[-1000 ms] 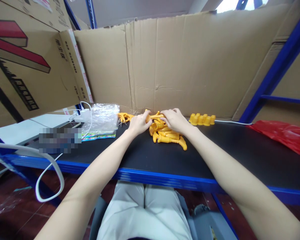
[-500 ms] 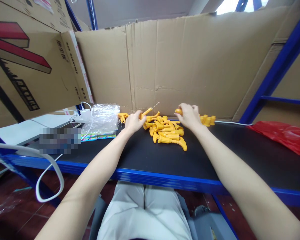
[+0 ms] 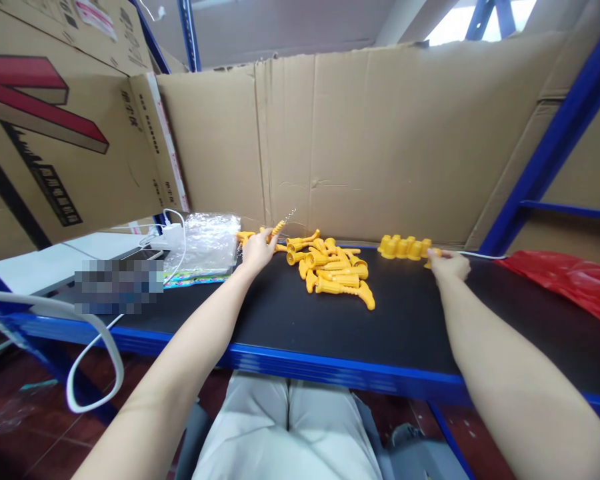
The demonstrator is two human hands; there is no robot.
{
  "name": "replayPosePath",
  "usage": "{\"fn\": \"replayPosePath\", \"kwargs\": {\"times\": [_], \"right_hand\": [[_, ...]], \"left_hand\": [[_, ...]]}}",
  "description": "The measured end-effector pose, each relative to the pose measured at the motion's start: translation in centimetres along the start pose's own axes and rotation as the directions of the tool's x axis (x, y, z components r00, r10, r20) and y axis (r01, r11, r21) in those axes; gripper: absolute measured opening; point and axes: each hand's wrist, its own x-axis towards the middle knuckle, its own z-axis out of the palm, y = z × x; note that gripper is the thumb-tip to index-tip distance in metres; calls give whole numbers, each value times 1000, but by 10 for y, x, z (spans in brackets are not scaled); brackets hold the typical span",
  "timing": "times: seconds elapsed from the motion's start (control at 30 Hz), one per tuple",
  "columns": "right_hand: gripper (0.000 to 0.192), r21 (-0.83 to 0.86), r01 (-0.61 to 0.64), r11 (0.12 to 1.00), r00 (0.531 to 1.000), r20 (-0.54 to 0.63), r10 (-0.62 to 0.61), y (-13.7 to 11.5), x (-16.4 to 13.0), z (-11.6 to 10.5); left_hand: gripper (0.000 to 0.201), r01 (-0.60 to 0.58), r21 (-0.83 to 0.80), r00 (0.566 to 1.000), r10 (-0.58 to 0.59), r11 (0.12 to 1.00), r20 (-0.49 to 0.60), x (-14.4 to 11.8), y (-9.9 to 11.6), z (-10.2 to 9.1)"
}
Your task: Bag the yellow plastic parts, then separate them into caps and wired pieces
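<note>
My left hand (image 3: 258,253) is closed around a yellow ribbed plastic piece (image 3: 279,228). A thin metal spiral (image 3: 291,215) sticks out of its upper end. Just behind that hand lies a small group of yellow pieces (image 3: 243,236). Over on the right, my right hand (image 3: 450,265) pinches a yellow cup-shaped piece (image 3: 433,253), partly hidden by the fingers, at the right end of a row of similar yellow cups (image 3: 401,247). Between the hands is a heap of yellow boot-shaped plastic pieces (image 3: 339,268), some with hollow open ends.
Clear plastic bags (image 3: 209,241) lie left, beside a white charger (image 3: 172,236) with cables. A red plastic bag (image 3: 563,279) is at the right. Cardboard (image 3: 360,147) walls the back of the black bench top (image 3: 300,327), which has a blue front edge (image 3: 350,370).
My right hand has moved right, from beside the heap to the end of the cup row, with a yellow piece. My left hand has shifted slightly left, still holding its piece.
</note>
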Motion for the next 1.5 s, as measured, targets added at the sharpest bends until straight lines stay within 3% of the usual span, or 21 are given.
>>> {"fn": "replayPosePath", "kwargs": {"times": [0.1, 0.27, 0.37, 0.47, 0.57, 0.73, 0.9, 0.97, 1.07, 1.2, 1.27, 1.33, 1.4, 1.5], "right_hand": [[29, 80, -162, 984, 985, 66, 157, -2, 1, 2], [48, 28, -181, 983, 982, 52, 179, -5, 3, 1], [44, 0, -163, 987, 982, 92, 163, -3, 4, 1], [40, -28, -131, 991, 981, 139, 134, -2, 5, 2], [37, -68, -118, 991, 980, 152, 127, -2, 5, 2], [32, -144, -125, 982, 975, 164, 148, 0, 10, 6], [30, -187, -93, 978, 965, 224, 135, 3, 16, 12], [31, -199, -79, 977, 963, 238, 126, 3, 17, 13], [31, -216, -62, 974, 960, 255, 118, 2, 15, 13], [32, -234, -49, 971, 959, 260, 111, -1, 11, 10], [31, -242, -45, 969, 960, 258, 109, -3, 9, 9], [30, -251, -38, 967, 960, 260, 105, -4, 8, 8], [30, -262, -32, 965, 960, 260, 102, -5, 7, 7], [31, -268, -18, 963, 962, 258, 90, -5, 6, 6]], "left_hand": [[33, -4, -13, 1000, 4, 1000, -14, 1, -2, 2], [27, 32, -121, 998, -39, 992, -49, 7, -8, 6], [28, 101, -309, 992, -117, 946, -35, 11, -13, 10], [33, 209, -568, 974, -224, 797, 43, 13, -15, 13], [36, 309, -719, 943, -297, 622, 149, 12, -11, 11], [39, 379, -823, 910, -331, 424, 249, 12, -4, 3], [32, 455, -878, 862, -320, 148, 392, 15, -5, -2], [30, 465, -880, 847, -333, 92, 413, 17, -6, -1], [33, 463, -867, 845, -387, 185, 369, 19, -9, 4], [45, 407, -731, 898, -388, 548, 209, 20, -22, 16], [46, 301, -586, 949, -299, 752, 104, 21, -30, 22], [44, 157, -416, 987, -159, 896, 31, 21, -36, 26], [45, 42, -267, 999, -37, 963, 23, 20, -39, 29], [53, -59, -92, 991, 69, 994, 114, 17, -38, 35]]}}
